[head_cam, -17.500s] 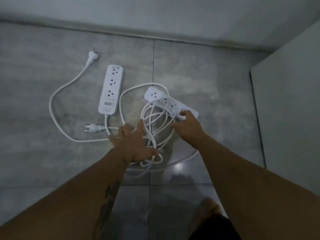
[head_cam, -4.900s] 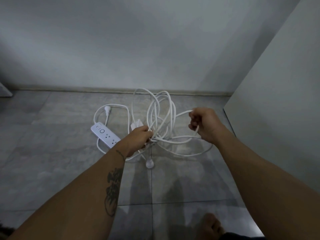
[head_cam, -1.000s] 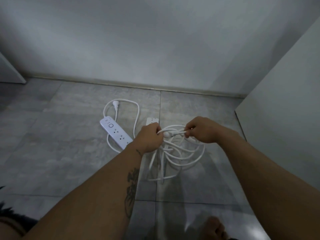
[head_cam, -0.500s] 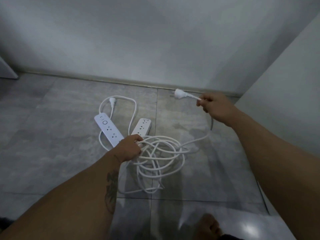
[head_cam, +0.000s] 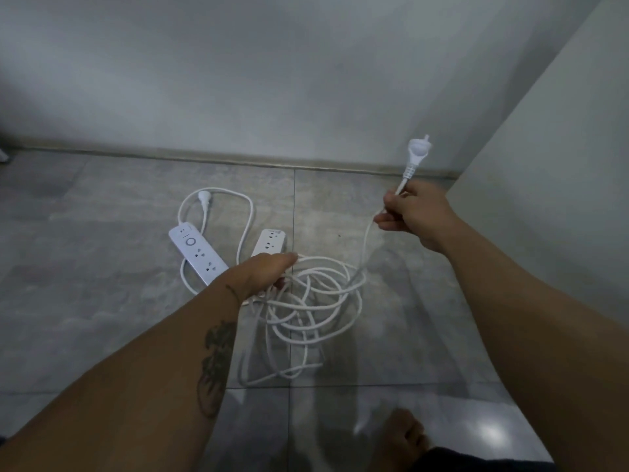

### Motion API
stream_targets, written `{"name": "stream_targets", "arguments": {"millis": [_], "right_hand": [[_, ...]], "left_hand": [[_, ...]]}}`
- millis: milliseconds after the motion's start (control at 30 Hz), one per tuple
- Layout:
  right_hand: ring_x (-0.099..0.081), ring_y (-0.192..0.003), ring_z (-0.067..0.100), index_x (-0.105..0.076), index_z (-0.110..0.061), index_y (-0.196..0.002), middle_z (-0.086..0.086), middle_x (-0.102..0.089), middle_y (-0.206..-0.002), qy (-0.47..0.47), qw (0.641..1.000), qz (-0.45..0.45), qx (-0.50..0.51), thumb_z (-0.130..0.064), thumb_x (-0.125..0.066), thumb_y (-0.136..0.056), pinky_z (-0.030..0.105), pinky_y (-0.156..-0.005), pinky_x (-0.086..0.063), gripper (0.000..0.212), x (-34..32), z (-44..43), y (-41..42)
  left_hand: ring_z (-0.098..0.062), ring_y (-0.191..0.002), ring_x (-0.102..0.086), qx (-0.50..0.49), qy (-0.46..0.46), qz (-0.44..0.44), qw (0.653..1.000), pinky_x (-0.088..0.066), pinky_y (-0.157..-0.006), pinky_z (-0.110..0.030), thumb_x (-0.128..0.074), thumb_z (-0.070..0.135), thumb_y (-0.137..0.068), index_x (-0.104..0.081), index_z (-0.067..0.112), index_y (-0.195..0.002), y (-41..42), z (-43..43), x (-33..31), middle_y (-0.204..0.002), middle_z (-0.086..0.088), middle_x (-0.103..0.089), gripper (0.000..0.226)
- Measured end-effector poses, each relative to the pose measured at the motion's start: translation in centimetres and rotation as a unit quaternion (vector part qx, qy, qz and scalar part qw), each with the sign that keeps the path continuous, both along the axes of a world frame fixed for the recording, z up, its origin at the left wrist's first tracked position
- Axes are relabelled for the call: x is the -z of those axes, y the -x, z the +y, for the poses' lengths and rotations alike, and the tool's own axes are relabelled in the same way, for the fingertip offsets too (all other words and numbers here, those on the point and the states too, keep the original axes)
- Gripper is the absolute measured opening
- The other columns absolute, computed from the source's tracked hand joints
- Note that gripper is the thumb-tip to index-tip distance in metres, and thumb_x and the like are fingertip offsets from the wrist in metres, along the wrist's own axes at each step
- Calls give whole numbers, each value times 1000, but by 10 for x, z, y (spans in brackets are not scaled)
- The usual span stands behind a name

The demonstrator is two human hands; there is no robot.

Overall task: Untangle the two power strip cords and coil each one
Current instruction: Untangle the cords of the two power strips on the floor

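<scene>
Step in hand, as judged from where I stand: untangling. One cord end is being drawn out of the tangle; no coiling has begun.

1. The right hand [head_cam: 413,216] is raised above the floor [head_cam: 102,301], off to the right. Its fingers [head_cam: 391,202] are curled shut round the cord [head_cam: 366,243], pinching it just below the plug [head_cam: 419,149]. The plug stands clear above the fist, prongs up.
2. From the fist the cord drops slack to the heap of loops [head_cam: 313,301] on the floor.
3. The left hand [head_cam: 263,272] is low, at the left edge of the heap. Its fingers curl down into the loops and grip several strands. It covers the near end of the right power strip [head_cam: 269,245].
4. The left power strip [head_cam: 197,255] lies just beside it, flat on the floor, untouched. Its own cord runs in one open loop to a second plug [head_cam: 203,196] behind it.

Next move, as a judgement: lead the plug end up and away so the strands feed out one at a time, with the left hand anchoring the heap. Several loops cross one another, so a hard pull may tighten a knot. Which strands belong to which strip cannot be told inside the heap.
</scene>
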State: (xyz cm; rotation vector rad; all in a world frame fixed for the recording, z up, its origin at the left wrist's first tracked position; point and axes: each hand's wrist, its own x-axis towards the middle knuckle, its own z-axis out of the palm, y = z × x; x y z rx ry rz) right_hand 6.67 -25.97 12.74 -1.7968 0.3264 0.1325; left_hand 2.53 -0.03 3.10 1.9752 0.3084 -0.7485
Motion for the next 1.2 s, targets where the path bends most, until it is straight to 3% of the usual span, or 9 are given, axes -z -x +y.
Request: {"name": "stream_targets", "arguments": {"millis": [100, 200, 333, 500, 700, 833, 933, 1100, 1200], "right_hand": [[-69, -59, 17, -55, -8, -80, 14, -61, -73, -25, 999, -31, 2, 2, -54, -95, 28, -60, -61, 18, -9, 5, -4], [-69, -63, 19, -53, -9, -78, 15, -61, -73, -37, 998, -46, -10, 6, -53, -94, 30, -63, -61, 22, -15, 5, -4], [-70, -65, 21, -56, -6, -76, 17, -61, -74, -12, 997, -1, -73, 10, -56, -90, 33, -66, -61, 21, -8, 4, 10], [-69, -70, 25, -57, -5, -77, 18, -63, -76, 13, 998, -31, -58, 11, -54, -91, 36, -70, -60, 22, 9, 7, 17], [-72, -69, 23, -58, -8, -77, 14, -65, -74, -4, 997, -72, 20, 7, -56, -91, 33, -66, -62, 20, 20, 0, 16], [-72, -67, 19, -60, -9, -83, 15, -67, -80, -3, 1000, 3, 25, 2, -58, -90, 28, -57, -58, 13, 29, -4, 17], [-72, -67, 21, -61, -9, -88, 15, -69, -81, 10, 995, 95, 10, -2, -57, -90, 30, -55, -56, 8, 43, 1, 18], [-69, -58, 15, -66, -4, -85, 11, -70, -73, -4, 986, 165, 21, -6, -55, -90, 29, -56, -56, 12, 64, 20, 23], [-65, -63, 16, -67, -6, -86, 12, -69, -79, 12, 990, 132, 36, -3, -57, -87, 29, -58, -55, 10, 66, 30, 24]], "left_hand": [[-19, -60, -59, -18, 37, 38, 998, -39, -52, -24, -52, 49, -89, -67, 13, -95, -4, -9, -3, -86, -9, -77, 39], [-18, -56, -68, -90, 158, 94, 979, -48, -46, -22, -52, 28, -92, -66, 2, -92, -7, -14, -7, -77, -14, -74, 29], [-22, -65, -69, -167, 242, 93, 951, -54, -64, -32, -48, 15, -93, -63, -4, -87, -10, -16, -10, -77, -17, -67, 25], [-18, -50, -68, -235, 225, 56, 944, -51, -42, -23, -54, 24, -97, -66, -2, -92, -6, -19, -9, -62, -12, -69, 29], [-14, -41, -51, -172, 228, 70, 956, -43, -42, -20, -61, 20, -92, -65, 0, -86, -10, -15, -8, -53, -8, -57, 21], [-14, -38, -42, -126, 156, 79, 976, -36, -39, -21, -59, 46, -91, -66, 6, -81, -17, -17, -8, -65, -6, -63, 41], [-11, -35, -39, -56, 125, 88, 987, -32, -37, -18, -66, 56, -82, -68, 9, -79, -14, -17, -12, -51, 2, -59, 46], [-15, -41, -36, -35, 52, 52, 997, -31, -45, -24, -76, 20, -80, -59, 4, -89, -13, -20, -6, -53, -6, -43, 26], [-16, -41, -35, -90, 59, 48, 993, -33, -47, -25, -66, 22, -88, -63, 3, -96, -17, -23, -4, -61, -8, -43, 21]]}}
